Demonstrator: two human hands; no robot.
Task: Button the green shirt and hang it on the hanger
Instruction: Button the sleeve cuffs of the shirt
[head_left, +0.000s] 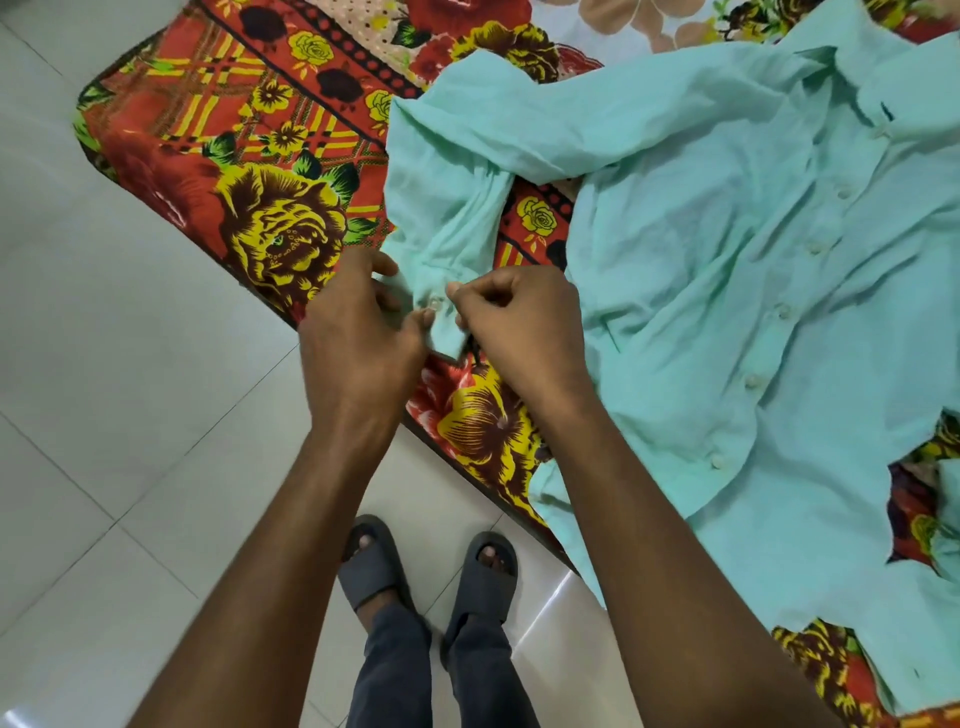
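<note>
The light green shirt (727, 270) lies spread on a bed, its front closed with a row of several white buttons running down the placket. One sleeve folds toward me, and its cuff (441, 322) hangs at the bed's edge. My left hand (358, 332) pinches the left side of that cuff. My right hand (519, 327) pinches the right side, fingers closed on the fabric next to a small cuff button. No hanger is visible.
The bed carries a red and yellow floral cover (249, 171) whose corner points to the left. Pale floor tiles (104, 415) lie to the left and below. My feet in grey sandals (426, 566) stand close to the bed's edge.
</note>
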